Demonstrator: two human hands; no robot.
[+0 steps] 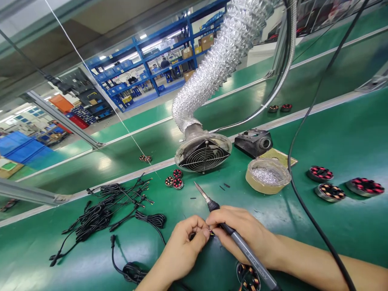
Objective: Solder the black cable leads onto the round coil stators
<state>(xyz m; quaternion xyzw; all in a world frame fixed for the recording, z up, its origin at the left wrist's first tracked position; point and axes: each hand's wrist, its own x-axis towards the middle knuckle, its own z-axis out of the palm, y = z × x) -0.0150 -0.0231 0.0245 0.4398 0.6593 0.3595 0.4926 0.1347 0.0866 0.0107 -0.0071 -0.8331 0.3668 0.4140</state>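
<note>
My right hand [247,230] has a soldering iron [247,252] tucked across it, the metal tip pointing up and away to the left, off the bench. Its thumb and forefinger meet at thin coloured wires [211,233] beside my left fingertips. Closed in a pinch, my left hand [186,244] grips a black cable whose end is mostly hidden by the fingers. Under the iron's handle lies a motor stator [248,277] with copper windings, partly covered by my right hand. A coiled black cable [133,271] rests left of my left wrist.
Black cables [97,214] lie piled at left. A fume extractor [204,155] with a foil duct [212,60] stands behind my hands. Right of it are a soldering iron stand [254,142], a tub of metal shavings [266,180] and several stators [330,192]. A black cord [298,194] crosses the right side.
</note>
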